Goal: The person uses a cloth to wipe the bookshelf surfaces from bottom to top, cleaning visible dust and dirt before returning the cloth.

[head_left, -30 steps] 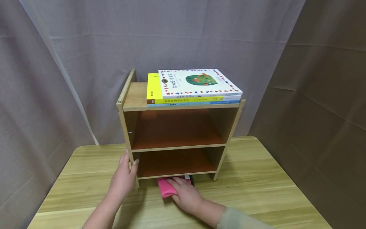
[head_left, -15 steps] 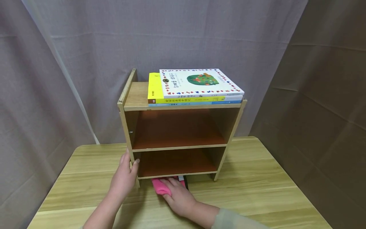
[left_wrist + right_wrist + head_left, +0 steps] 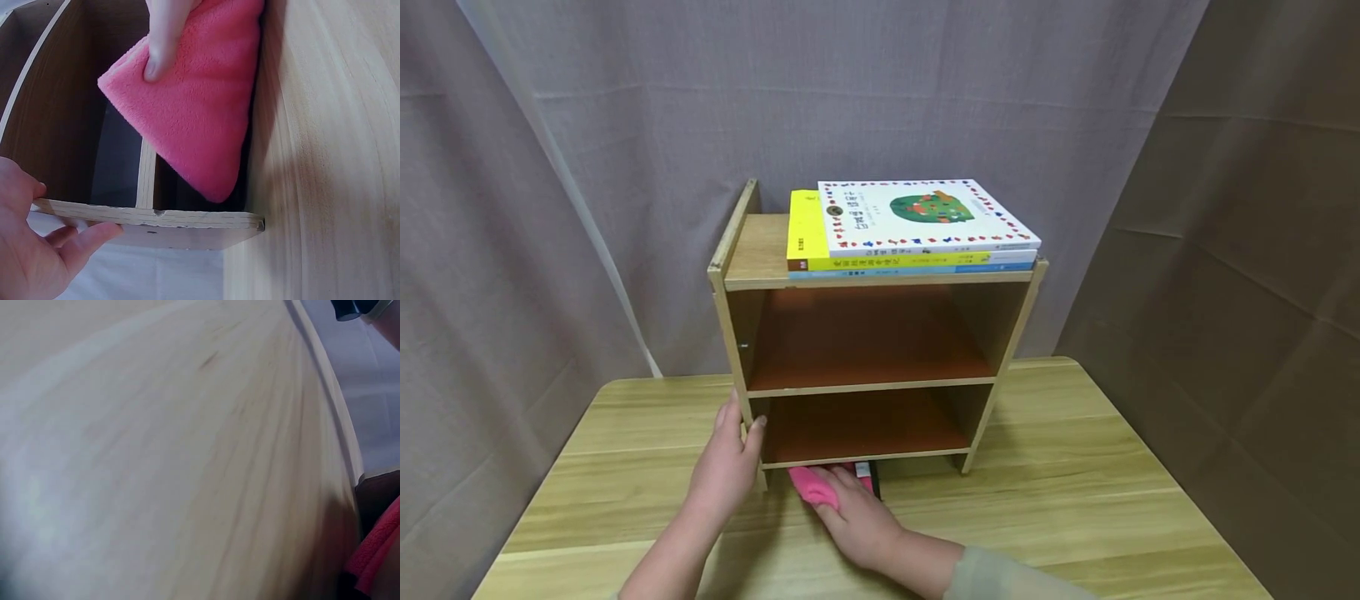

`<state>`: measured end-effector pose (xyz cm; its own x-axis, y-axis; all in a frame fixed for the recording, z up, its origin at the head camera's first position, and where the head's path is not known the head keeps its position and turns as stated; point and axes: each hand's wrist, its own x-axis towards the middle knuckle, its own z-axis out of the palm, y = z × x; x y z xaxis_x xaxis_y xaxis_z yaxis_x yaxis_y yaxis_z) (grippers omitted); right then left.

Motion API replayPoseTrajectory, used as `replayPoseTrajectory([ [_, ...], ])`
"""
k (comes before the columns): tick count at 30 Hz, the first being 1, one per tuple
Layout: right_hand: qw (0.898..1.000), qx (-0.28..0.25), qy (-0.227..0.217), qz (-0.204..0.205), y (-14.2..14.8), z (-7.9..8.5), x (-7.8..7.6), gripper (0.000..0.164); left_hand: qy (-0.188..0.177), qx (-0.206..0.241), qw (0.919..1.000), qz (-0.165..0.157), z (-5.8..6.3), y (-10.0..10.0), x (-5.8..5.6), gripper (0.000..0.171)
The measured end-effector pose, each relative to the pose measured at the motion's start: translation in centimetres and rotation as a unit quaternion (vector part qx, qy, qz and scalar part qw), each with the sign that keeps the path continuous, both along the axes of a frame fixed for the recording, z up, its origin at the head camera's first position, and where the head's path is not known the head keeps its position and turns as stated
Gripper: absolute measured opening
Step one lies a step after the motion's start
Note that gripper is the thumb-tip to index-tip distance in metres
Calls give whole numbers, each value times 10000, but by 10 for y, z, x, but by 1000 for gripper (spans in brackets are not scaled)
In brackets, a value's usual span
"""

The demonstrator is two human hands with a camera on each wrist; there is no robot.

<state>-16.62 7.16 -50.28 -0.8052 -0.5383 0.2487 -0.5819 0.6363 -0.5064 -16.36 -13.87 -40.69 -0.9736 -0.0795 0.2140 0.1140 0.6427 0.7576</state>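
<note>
Head view: left hand [image 3: 726,462], fingers pinching the wooden shelf [image 3: 880,333] by its side; right hand [image 3: 861,521], fingers pinching pink cloth [image 3: 814,488] beneath the lowest board [image 3: 917,456]. Judged step: wiping underneath; next stroke calls for firm bracing.

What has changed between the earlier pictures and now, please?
The right hand and the pink cloth moved left along the gap under the shelf. Nothing was newly taken or let go. The left hand still holds the shelf's left side; the books stay stacked on top.
</note>
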Motion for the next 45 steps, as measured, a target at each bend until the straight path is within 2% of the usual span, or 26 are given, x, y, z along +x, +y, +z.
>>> replayPoseTrajectory([
  [5, 9980, -247, -583, -68, -7, 4, 1, 52, 29, 5, 10000, -7, -1, 0, -1, 64],
  [9, 9962, -345, -800, -40, -12, 6, 3, 49, 91, 5, 10000, -2, -2, 0, -1, 63],
  [20, 9960, -387, -807, 64, -20, 5, 3, 52, 68, -10, 10000, -21, -1, 1, 0, 64],
  [28, 9970, -279, -632, 342, -23, 6, 2, 54, 109, -20, 9999, 38, -1, 0, 0, 62],
  [35, 9959, -278, -679, 531, -25, 13, 2, 53, 186, -74, 9998, 82, -2, 0, -1, 57],
  [41, 9956, 70, -819, 456, -26, 14, 4, 54, 176, -56, 9998, 74, -2, 1, -1, 57],
  [45, 9958, 251, -752, 451, -27, 12, 4, 54, 162, -49, 9998, 71, -2, 0, -1, 56],
])
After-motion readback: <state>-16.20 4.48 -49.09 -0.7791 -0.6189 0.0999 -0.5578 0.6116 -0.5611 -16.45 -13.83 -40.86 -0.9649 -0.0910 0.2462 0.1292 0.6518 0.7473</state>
